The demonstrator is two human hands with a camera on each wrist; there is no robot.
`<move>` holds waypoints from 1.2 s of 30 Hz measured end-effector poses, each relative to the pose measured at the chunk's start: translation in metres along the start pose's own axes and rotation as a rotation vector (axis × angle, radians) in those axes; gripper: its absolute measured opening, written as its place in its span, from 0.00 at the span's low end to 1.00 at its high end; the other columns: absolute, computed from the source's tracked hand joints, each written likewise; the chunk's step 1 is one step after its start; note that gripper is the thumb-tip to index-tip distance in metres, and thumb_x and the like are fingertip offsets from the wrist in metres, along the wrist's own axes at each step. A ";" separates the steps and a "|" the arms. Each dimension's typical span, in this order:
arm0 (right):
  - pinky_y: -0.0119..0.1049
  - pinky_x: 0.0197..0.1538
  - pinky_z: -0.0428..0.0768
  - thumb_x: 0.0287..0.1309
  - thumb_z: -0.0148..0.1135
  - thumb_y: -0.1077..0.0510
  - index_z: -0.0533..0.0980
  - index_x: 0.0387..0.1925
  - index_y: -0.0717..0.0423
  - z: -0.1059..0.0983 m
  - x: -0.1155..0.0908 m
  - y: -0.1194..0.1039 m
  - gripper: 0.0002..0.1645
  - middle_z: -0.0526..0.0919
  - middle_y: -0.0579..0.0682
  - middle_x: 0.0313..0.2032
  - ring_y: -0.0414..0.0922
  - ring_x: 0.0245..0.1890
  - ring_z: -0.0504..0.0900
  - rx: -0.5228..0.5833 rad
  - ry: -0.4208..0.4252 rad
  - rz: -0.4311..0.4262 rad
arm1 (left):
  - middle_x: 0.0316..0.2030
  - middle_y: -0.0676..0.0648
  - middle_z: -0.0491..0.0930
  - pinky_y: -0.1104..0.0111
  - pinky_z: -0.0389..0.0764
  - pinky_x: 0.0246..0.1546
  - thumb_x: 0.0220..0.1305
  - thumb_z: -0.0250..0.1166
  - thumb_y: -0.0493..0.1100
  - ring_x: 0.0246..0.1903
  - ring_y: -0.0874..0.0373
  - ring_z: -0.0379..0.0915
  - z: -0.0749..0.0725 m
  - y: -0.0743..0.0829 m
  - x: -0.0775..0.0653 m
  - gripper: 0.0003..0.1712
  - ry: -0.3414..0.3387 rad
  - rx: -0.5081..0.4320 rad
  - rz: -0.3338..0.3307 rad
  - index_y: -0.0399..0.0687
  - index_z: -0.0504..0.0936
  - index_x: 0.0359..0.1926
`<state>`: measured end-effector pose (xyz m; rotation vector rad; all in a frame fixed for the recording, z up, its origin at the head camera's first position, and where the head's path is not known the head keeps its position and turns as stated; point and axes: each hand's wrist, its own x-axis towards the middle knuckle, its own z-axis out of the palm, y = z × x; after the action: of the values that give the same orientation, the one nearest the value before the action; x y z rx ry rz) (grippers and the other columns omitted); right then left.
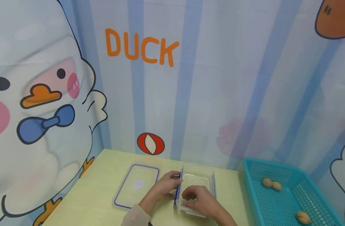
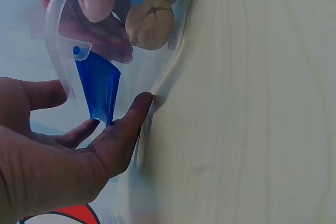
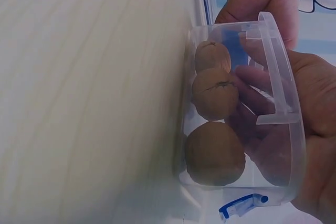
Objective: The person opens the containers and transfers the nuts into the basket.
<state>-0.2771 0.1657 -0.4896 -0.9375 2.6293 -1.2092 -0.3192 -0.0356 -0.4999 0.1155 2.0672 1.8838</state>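
A clear plastic box (image 1: 199,169) with blue side latches stands uncovered on the table. My left hand (image 1: 168,185) grips its left side, thumb at the rim and fingers at the blue latch (image 2: 100,85). My right hand (image 1: 199,199) reaches down into the box with its fingers and thumb curled round a walnut (image 3: 215,153) low at the floor. Beside it in the right wrist view sit a cracked walnut (image 3: 215,93) and a smaller walnut (image 3: 212,57), in a row along the wall. From above, my right hand mostly hides these walnuts.
A clear lid (image 1: 137,185) with a blue seal and a white label lies left of the box. To the right stands a turquoise basket (image 1: 279,201) with a pair of walnuts (image 1: 271,184) at the back and another walnut (image 1: 303,217) in front. A printed cloth hangs behind the table.
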 end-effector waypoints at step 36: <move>0.30 0.36 0.80 0.57 0.75 0.68 0.86 0.31 0.55 0.005 0.007 0.005 0.06 0.84 0.37 0.27 0.31 0.28 0.79 -0.010 -0.070 0.060 | 0.62 0.33 0.78 0.42 0.87 0.43 0.77 0.63 0.41 0.58 0.35 0.78 0.002 -0.001 0.001 0.27 0.028 0.083 0.036 0.36 0.72 0.71</move>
<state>-0.2833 0.1614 -0.4954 -0.8798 2.5917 -1.1293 -0.3194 -0.0338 -0.5016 0.1485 2.1765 1.8308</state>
